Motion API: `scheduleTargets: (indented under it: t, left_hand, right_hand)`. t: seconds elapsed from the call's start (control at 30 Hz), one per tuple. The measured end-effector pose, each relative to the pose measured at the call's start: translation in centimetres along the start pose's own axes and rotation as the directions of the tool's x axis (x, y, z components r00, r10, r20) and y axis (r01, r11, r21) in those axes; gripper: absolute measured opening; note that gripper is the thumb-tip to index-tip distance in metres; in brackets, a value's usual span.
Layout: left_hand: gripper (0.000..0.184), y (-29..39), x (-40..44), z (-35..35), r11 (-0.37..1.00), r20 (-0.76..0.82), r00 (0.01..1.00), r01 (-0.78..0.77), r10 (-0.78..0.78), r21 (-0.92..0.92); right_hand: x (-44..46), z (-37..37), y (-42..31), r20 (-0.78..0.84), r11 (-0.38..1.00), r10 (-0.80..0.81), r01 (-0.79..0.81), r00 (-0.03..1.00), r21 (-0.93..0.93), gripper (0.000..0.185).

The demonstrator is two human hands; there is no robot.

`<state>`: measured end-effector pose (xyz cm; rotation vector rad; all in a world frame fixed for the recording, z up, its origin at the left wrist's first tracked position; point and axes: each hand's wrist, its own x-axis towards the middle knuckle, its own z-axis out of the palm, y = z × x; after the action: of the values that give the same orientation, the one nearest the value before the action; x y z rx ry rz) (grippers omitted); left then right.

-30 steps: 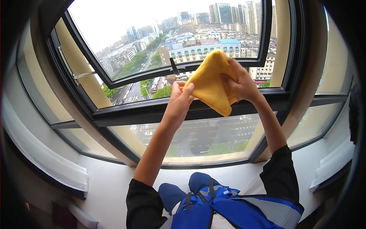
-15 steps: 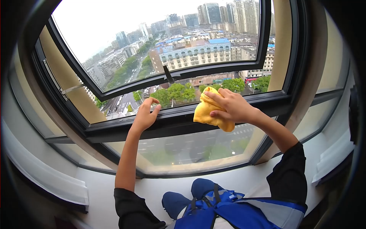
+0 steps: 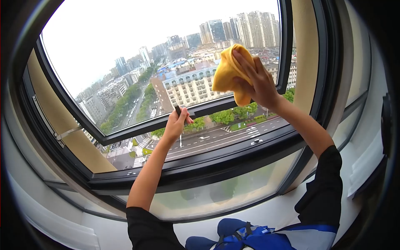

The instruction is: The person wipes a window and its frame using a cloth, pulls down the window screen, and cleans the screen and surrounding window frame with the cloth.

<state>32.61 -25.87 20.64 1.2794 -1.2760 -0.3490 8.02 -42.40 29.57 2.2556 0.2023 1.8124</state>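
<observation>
A tilted-out window sash [image 3: 137, 126] with a dark frame hangs open in front of me. My left hand [image 3: 176, 126] is closed around the black window handle [image 3: 178, 111] on the sash's bottom rail. In my right hand [image 3: 261, 85] is a bunched yellow cloth [image 3: 228, 75], raised in front of the lower right part of the glass pane [image 3: 125, 37]. The fingers lie over the cloth's right side. Whether the cloth presses on the glass, I cannot tell.
Below the sash runs the fixed black window frame [image 3: 208, 160], with an open gap onto a street far below. A metal stay arm [image 3: 68, 132] joins sash and frame at left. A lower glass panel [image 3: 225, 191] and white ledge [image 3: 191, 229] are nearest me.
My left hand has risen from the lower frame and taken hold of the handle. My right hand has lifted the cloth from the frame up to the pane. The view has tilted upward.
</observation>
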Motion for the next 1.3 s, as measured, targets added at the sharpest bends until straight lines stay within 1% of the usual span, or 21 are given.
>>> scheduleTargets:
  t: [0.07, 0.13, 0.2, 0.27, 0.3, 0.33, 0.4, 0.43, 0.47, 0.53, 0.63, 0.7, 0.77, 0.8, 0.87, 0.93, 0.97, 1.0, 1.07, 1.13, 1.3]
  left_hand:
    - [0.026, -0.5, 0.0, 0.2, 1.000, -0.020, 1.000, -0.019, 0.019, -0.010]
    - [0.025, -1.0, 0.1, 0.2, 0.998, -0.028, 0.999, -0.039, 0.038, -0.046]
    - [0.025, -1.0, 0.1, 0.4, 0.998, -0.051, 0.998, -0.040, 0.038, -0.044]
    - [0.025, -0.7, 0.0, 0.5, 0.997, -0.059, 0.998, -0.034, 0.030, -0.067]
    - [0.025, -0.6, -0.1, 0.7, 0.996, -0.065, 0.998, -0.029, 0.023, -0.083]
    - [0.025, -0.6, -0.2, 0.8, 0.998, -0.071, 0.997, -0.025, 0.021, -0.063]
    - [0.025, -0.4, -0.2, 0.8, 1.000, -0.082, 0.996, -0.021, 0.020, -0.020]
    - [0.025, -0.2, -0.3, 0.8, 1.000, -0.079, 0.997, -0.011, 0.010, -0.018]
    - [0.025, -0.3, -0.3, 0.8, 0.999, -0.080, 0.997, -0.013, 0.010, -0.037]
    - [0.024, -0.5, -0.2, 0.7, 0.997, -0.078, 0.997, -0.023, 0.017, -0.076]
    - [0.023, -0.5, -0.2, 0.9, 0.996, -0.098, 0.995, -0.020, 0.012, -0.085]
    - [0.023, -0.8, 0.0, 1.0, 0.990, -0.119, 0.993, -0.041, 0.025, -0.134]
    - [0.022, -1.1, 0.1, 0.8, 0.991, -0.130, 0.991, -0.040, 0.023, -0.125]
    - [0.022, -0.8, 0.0, 0.9, 0.993, -0.138, 0.990, -0.032, 0.016, -0.114]
    - [0.023, -0.8, 0.0, 0.8, 0.994, -0.123, 0.992, -0.045, 0.032, -0.103]
    - [0.023, -1.0, 0.0, 0.6, 0.994, -0.105, 0.994, -0.048, 0.037, -0.100]
    - [0.023, -0.8, -0.1, 0.7, 0.995, -0.111, 0.993, -0.045, 0.035, -0.091]
    - [0.023, -0.6, -0.1, 0.7, 0.996, -0.116, 0.993, -0.039, 0.029, -0.084]
    - [0.024, -0.5, -0.2, 0.6, 0.997, -0.094, 0.995, -0.024, 0.017, -0.068]
    - [0.024, -0.6, -0.2, 0.5, 0.997, -0.090, 0.996, -0.017, 0.010, -0.071]
    - [0.024, -0.3, -0.3, 0.6, 0.996, -0.076, 0.997, -0.016, 0.009, -0.090]
  right_hand:
    - [2.4, 3.5, 5.0, -0.179, 0.965, 0.017, -0.063, 0.984, -0.254, 0.060]
    - [4.2, 7.5, 8.5, -0.357, 0.862, 0.113, -0.270, 0.927, -0.429, 0.062]
    - [4.9, 9.5, 7.5, -0.447, 0.814, 0.132, -0.354, 0.884, -0.460, 0.063]
    - [3.7, 11.1, 5.5, -0.263, 0.867, 0.078, -0.196, 0.962, -0.458, 0.063]
    - [2.6, 11.7, 4.6, -0.116, 0.867, -0.123, 0.049, 0.986, -0.496, 0.062]
    - [1.4, 12.1, 4.0, 0.038, 0.820, -0.312, 0.290, 0.949, -0.493, 0.062]
    - [-0.4, 12.0, 3.7, 0.288, 0.588, -0.650, 0.706, 0.703, -0.396, 0.059]
    - [-1.1, 11.9, 4.8, 0.382, 0.614, -0.653, 0.753, 0.654, -0.239, 0.056]
    - [-1.3, 11.4, 6.0, 0.355, 0.575, -0.673, 0.761, 0.649, -0.301, 0.059]
    - [-0.1, 8.8, 9.0, 0.159, 0.641, -0.621, 0.614, 0.767, -0.460, 0.065]
    - [0.0, 2.2, 14.5, -0.008, 0.679, -0.119, 0.076, 0.993, -0.730, 0.064]
    - [1.1, -0.6, 15.3, -0.253, 0.576, 0.222, -0.336, 0.942, -0.745, 0.061]
    - [1.4, -0.7, 17.2, -0.490, 0.455, 0.399, -0.631, 0.775, -0.628, 0.058]
    - [0.8, 0.0, 17.7, -0.519, 0.482, 0.289, -0.591, 0.804, -0.647, 0.057]
    - [-0.3, 1.6, 15.4, -0.519, 0.523, 0.321, -0.605, 0.792, -0.601, 0.060]
    - [-3.7, 0.7, 16.1, -0.147, 0.700, 0.113, -0.183, 0.983, -0.690, 0.062]
    - [-4.9, -0.7, 17.0, 0.117, 0.675, -0.105, 0.157, 0.988, -0.721, 0.064]
    - [-6.0, -2.0, 17.8, 0.368, 0.633, -0.217, 0.417, 0.904, -0.652, 0.062]
    - [-7.2, -4.2, 19.7, 0.675, 0.574, -0.336, 0.711, 0.657, -0.406, 0.061]
    - [-6.8, -5.6, 19.2, 0.742, 0.478, -0.319, 0.776, 0.589, -0.410, 0.056]
    - [-8.2, -4.6, 18.4, 0.804, 0.574, -0.222, 0.741, 0.551, -0.349, 0.049]
